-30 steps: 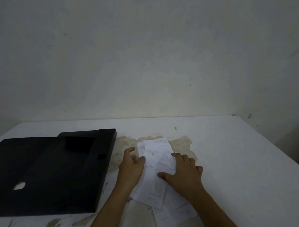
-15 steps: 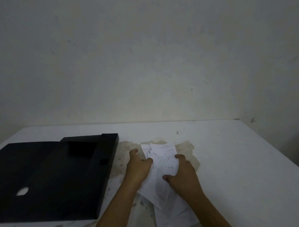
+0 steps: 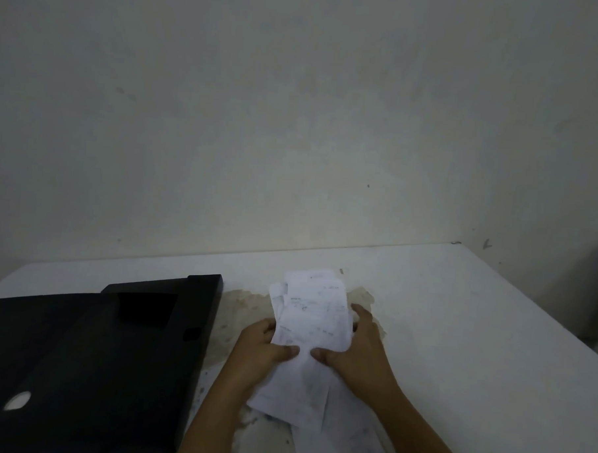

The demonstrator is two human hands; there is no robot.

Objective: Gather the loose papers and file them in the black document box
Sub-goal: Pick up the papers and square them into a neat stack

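Observation:
A bundle of white loose papers (image 3: 312, 316) with faint print is held between both hands, its far end raised off the table. My left hand (image 3: 259, 351) grips its left edge, thumb on top. My right hand (image 3: 357, 352) grips the right edge, thumb pressing the sheets. More sheets (image 3: 336, 430) lie flat beneath, near my wrists. The black document box (image 3: 89, 357) lies flat to the left with its lid shut, a finger hole (image 3: 17, 400) near its front left.
The white table (image 3: 473, 353) has a brownish stained patch (image 3: 242, 309) between box and papers. A plain wall stands behind. The table's right edge runs diagonally at the far right.
Both hands closed in on the papers and drew them together. The far end of the bundle has lifted off the table, and my thumbs now sit close together on top.

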